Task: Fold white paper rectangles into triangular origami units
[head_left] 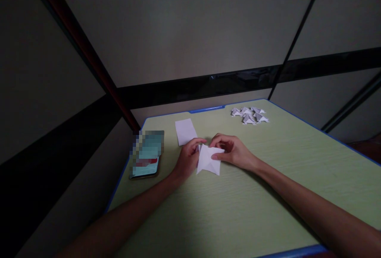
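A partly folded white paper (208, 162) with creases lies on the pale green table (268, 194) between my hands. My left hand (187, 156) pinches its left edge, fingers curled. My right hand (232, 150) grips the paper's upper right part, thumb and fingers closed on it. Both hands rest low on the table top.
A stack of flat white paper sheets (185, 131) lies just behind my left hand. Several finished folded paper figures (249, 115) sit in a pile at the far right. A phone (146, 154) lies at the left edge. The table has a blue rim and stands against a wall.
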{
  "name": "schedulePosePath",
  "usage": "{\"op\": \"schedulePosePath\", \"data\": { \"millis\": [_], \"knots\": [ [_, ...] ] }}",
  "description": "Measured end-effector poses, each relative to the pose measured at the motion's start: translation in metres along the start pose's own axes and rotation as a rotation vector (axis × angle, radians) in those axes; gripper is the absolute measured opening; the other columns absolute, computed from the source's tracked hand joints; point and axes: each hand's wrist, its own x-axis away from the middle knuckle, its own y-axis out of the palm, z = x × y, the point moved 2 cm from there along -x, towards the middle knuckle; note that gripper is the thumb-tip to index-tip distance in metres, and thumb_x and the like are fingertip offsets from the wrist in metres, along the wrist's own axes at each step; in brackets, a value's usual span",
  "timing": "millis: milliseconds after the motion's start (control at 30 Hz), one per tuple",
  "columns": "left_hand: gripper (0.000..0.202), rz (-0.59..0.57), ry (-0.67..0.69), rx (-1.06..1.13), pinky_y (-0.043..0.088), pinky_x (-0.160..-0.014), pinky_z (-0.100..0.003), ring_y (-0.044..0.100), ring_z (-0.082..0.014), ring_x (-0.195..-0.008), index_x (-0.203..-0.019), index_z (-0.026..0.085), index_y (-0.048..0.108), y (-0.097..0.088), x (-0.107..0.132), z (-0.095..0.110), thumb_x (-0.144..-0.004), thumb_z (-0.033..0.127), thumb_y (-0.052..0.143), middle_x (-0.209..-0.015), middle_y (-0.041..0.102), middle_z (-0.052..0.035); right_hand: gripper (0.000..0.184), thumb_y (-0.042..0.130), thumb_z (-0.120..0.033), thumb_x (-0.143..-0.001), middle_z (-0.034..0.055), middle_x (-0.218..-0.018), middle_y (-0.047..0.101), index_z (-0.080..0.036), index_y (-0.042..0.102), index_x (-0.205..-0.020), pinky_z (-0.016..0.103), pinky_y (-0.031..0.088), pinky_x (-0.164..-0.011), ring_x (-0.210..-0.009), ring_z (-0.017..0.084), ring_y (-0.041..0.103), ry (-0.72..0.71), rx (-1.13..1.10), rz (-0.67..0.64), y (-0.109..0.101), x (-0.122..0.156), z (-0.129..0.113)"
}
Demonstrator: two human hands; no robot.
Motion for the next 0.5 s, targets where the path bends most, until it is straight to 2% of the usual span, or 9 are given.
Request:
{"op": "schedulePosePath", "data": {
  "millis": [133, 233, 400, 500],
  "knots": [
    [0.019, -0.004, 0.027, -0.003, 0.032, -0.045, -0.017, 0.046, -0.0094, -0.053, -0.074, 0.015, 0.054, -0.0002, 0.0005, 0.002, -0.056, 0.014, 0.053, -0.061, 0.054, 0.0019, 0.032, 0.068, -0.016, -0.055, -0.0005, -0.075, 0.049, -0.015, 0.055, -0.083, 0.023, 0.035, -0.056, -0.064, 0.009, 0.045, 0.015, 0.015, -0.052, 0.0028, 0.0006, 0.0013],
    [0.013, -0.034, 0.059, -0.05, 0.033, -0.046, -0.018, 0.044, -0.0095, -0.055, -0.067, 0.014, 0.053, 0.0002, 0.0009, 0.0026, -0.058, 0.022, 0.056, -0.06, 0.052, 0.002, 0.042, 0.069, -0.015, -0.054, -0.0006, -0.075, 0.051, -0.015, 0.052, -0.092, 0.024, 0.037, -0.061, -0.068, 0.011, 0.047, 0.029, 0.035, -0.044, 0.0053, 0.0009, 0.0005],
    [0.015, -0.061, 0.08, -0.147, 0.03, -0.046, -0.018, 0.04, -0.0086, -0.052, -0.056, 0.013, 0.051, 0.001, 0.0004, -0.0003, -0.06, 0.026, 0.057, -0.052, 0.047, 0.0032, 0.032, 0.069, -0.017, -0.053, -0.0009, -0.073, 0.046, -0.014, 0.055, -0.082, 0.023, 0.035, -0.058, -0.066, 0.011, 0.044, -0.006, 0.104, -0.014, 0.008, 0.0017, -0.0049],
    [0.016, -0.073, 0.07, -0.151, 0.029, -0.045, -0.019, 0.039, -0.0086, -0.051, -0.056, 0.013, 0.052, 0.0008, -0.0003, -0.0022, -0.06, 0.027, 0.057, -0.052, 0.047, 0.0029, 0.032, 0.07, -0.017, -0.05, -0.0011, -0.073, 0.046, -0.015, 0.055, -0.078, 0.023, 0.035, -0.057, -0.066, 0.01, 0.044, -0.035, 0.091, 0.008, 0.0084, 0.0019, -0.0064]
  ]
}}
